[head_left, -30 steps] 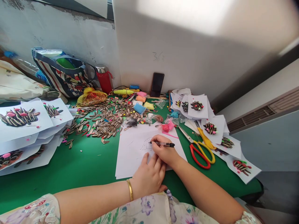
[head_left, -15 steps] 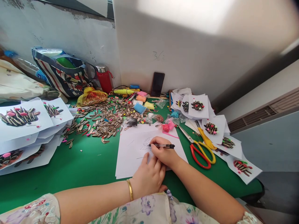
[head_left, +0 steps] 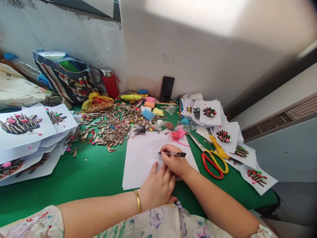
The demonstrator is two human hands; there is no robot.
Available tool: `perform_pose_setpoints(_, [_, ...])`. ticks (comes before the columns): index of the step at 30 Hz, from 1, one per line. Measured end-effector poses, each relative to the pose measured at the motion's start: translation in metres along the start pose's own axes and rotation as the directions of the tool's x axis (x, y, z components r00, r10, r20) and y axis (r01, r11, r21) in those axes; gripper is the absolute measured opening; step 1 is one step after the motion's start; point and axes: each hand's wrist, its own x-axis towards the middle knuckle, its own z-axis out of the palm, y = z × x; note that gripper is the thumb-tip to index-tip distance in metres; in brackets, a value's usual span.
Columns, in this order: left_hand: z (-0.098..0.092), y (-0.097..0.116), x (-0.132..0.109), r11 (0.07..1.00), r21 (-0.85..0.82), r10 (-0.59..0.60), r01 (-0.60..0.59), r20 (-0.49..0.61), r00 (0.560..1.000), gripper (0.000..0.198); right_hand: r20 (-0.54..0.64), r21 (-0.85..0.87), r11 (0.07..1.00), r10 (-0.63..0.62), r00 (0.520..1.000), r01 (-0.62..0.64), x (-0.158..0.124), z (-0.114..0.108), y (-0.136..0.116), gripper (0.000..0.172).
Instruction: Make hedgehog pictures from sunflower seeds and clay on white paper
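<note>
My right hand (head_left: pixel 175 161) is closed around a black pen (head_left: pixel 176 154), whose tip meets the white paper (head_left: pixel 136 170). Under the tip is a small line drawing (head_left: pixel 155 152) of a hedgehog-like shape with short marks inside it; part of it is hidden by my fingers. My left hand (head_left: pixel 158 183) lies flat on the lower part of the sheet, fingers stretched out, just below the drawing and against the right hand. Another sheet shows beneath the top one.
Sunflower seeds (head_left: pixel 114 129) are heaped behind the paper, beside coloured clay packets (head_left: pixel 148 114). Scissors (head_left: pixel 210 162) and a yellow-handled cutter (head_left: pixel 218 145) lie to the right. Seed-decorated cards (head_left: pixel 24 138) are stacked at left, others (head_left: pixel 259 178) at right. A phone (head_left: pixel 167 89) leans on the wall.
The pen tip has shifted slightly to the right and up, and a few more short marks show inside the drawing. My left hand has stayed in place.
</note>
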Motion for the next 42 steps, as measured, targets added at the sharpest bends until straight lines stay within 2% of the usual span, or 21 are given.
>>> perform_pose_setpoints(4, [-0.0002, 0.0002, 0.0001, 1.000, -0.004, -0.003, 0.003, 0.000, 1.000, 0.072, -0.005, -0.039, 0.999, -0.004, 1.000, 0.004, -0.0001, 0.0002, -0.0002, 0.012])
perform_pose_setpoints(10, [0.0009, 0.0000, -0.0007, 1.000, -0.003, 0.003, -0.003, -0.001, 1.000, 0.071, 0.007, 0.049, 0.999, -0.009, 1.000, 0.009, -0.0022, 0.0019, -0.0007, 0.012])
perform_pose_setpoints(18, [-0.0027, 0.0001, 0.0006, 1.000, -0.013, 0.001, -0.001, 0.030, 1.000, 0.069, 0.035, -0.033, 0.999, -0.037, 0.999, 0.038, -0.0031, 0.0031, -0.0024, 0.013])
perform_pose_setpoints(23, [-0.0035, -0.0001, 0.0007, 1.000, -0.020, 0.002, -0.001, 0.038, 0.999, 0.069, 0.042, -0.010, 0.999, -0.038, 0.998, 0.038, -0.0037, 0.0022, -0.0025, 0.013])
perform_pose_setpoints(28, [-0.0008, 0.0003, 0.0000, 1.000, -0.016, -0.007, 0.007, 0.012, 1.000, 0.071, -0.007, 0.015, 1.000, -0.007, 1.000, 0.007, -0.0034, 0.0001, -0.0031, 0.013])
perform_pose_setpoints(35, [-0.0014, 0.0003, 0.0005, 1.000, -0.010, -0.011, 0.011, 0.008, 1.000, 0.071, 0.008, -0.017, 1.000, -0.009, 1.000, 0.010, -0.0025, 0.0018, -0.0018, 0.013])
perform_pose_setpoints(42, [-0.0016, 0.0010, -0.0014, 1.000, -0.004, -0.011, 0.012, 0.005, 1.000, 0.072, 0.010, 0.053, 0.998, 0.017, 1.000, -0.017, -0.0038, 0.0001, -0.0016, 0.013])
